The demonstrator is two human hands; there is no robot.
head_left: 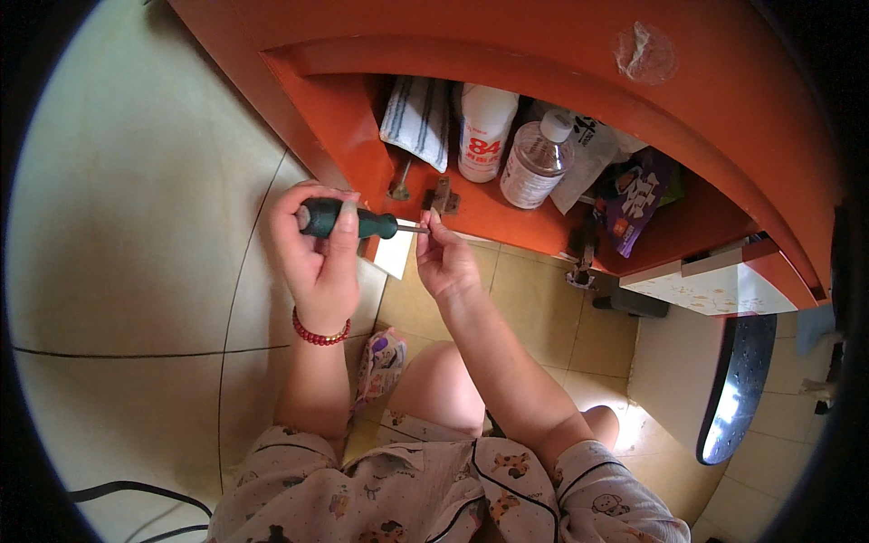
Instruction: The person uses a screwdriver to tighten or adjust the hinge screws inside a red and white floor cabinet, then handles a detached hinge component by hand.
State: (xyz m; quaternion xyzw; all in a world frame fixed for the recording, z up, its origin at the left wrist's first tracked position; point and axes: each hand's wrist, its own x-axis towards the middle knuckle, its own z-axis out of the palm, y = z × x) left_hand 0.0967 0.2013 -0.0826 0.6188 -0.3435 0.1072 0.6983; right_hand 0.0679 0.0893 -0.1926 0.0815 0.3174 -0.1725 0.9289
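Observation:
My left hand point(319, 258), with a red bead bracelet at the wrist, is wrapped round the dark green handle of a screwdriver point(377, 224). The metal shaft lies almost level and points right. At its tip, my right hand point(448, 262) is closed in a pinch; whatever lies between those fingertips is too small to make out. Just above the right fingertips, a metal hinge point(441, 195) is fixed to the front edge of an orange-red cabinet point(507, 215). A second metal piece point(399, 185) sits left of it.
Inside the cabinet stand a white bottle point(485, 136), a clear bottle point(538, 163), a striped cloth point(416, 122) and a purple packet point(634, 204). Another hinge point(584, 258) sits farther right. A white patterned panel point(697, 285) juts out at right. A black cable point(136, 487) lies lower left.

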